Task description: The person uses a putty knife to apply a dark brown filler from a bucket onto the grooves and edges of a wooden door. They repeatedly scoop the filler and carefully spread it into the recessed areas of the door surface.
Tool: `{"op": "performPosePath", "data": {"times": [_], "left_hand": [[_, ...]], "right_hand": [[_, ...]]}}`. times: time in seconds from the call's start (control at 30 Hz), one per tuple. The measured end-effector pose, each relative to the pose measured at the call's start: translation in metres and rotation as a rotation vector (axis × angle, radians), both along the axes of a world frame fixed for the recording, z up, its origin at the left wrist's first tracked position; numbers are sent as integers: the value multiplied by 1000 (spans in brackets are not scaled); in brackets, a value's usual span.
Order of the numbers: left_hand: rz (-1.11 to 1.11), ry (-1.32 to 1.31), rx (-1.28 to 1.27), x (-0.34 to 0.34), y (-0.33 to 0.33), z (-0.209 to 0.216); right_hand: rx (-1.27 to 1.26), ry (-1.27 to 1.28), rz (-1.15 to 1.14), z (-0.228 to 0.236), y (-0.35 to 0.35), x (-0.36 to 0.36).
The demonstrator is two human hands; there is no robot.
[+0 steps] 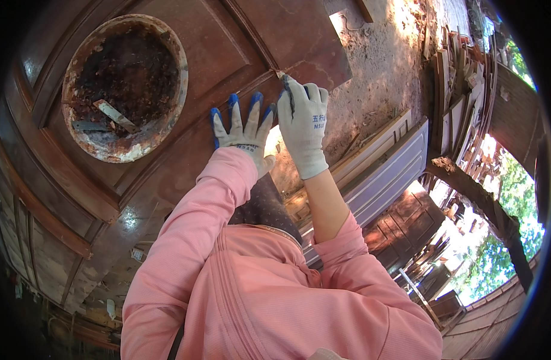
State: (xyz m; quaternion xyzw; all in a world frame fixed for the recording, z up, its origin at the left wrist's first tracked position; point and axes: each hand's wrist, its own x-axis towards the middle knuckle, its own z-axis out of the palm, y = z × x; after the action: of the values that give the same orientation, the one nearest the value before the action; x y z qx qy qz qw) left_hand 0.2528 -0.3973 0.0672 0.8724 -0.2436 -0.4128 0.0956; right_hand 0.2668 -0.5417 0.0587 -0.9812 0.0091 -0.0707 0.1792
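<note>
Leans over a brown panelled door, spread from nine to past twelve o'clock. Keeps the gloved left hand flat near the door's close edge at eleven o'clock, with fingers fanned and gripping nothing, probably to steady the body. Curls the gloved right hand inward between twelve and one o'clock, with fingertips at the meeting of two grooves, likely for fine control. Shows only a small pale tip there; cannot tell whether held as a tool or merely stuck on the door.

Bears at ten o'clock a crusted bucket of dark paste, presumably set for easy reach yet apart from both hands. Includes a flat scraper resting aslant in the bucket's lower half, perhaps parked there.

Ends in a door corner at one o'clock, just beyond the right hand, with floor past it. Leaves bare panel between bucket and left hand. Meets a purple door at three o'clock and stacked boards at two, both apart from the hands.
</note>
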Motion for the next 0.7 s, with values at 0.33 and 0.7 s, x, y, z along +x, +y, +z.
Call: {"op": "performPosePath", "data": {"times": [0.33,0.7], "left_hand": [[4,-12,-18,0,1,1],[-2,5,-15,1,1,1]], "right_hand": [[-25,17,-6,-2,8,-6],[52,29,-80,-1,13,-5]]}}
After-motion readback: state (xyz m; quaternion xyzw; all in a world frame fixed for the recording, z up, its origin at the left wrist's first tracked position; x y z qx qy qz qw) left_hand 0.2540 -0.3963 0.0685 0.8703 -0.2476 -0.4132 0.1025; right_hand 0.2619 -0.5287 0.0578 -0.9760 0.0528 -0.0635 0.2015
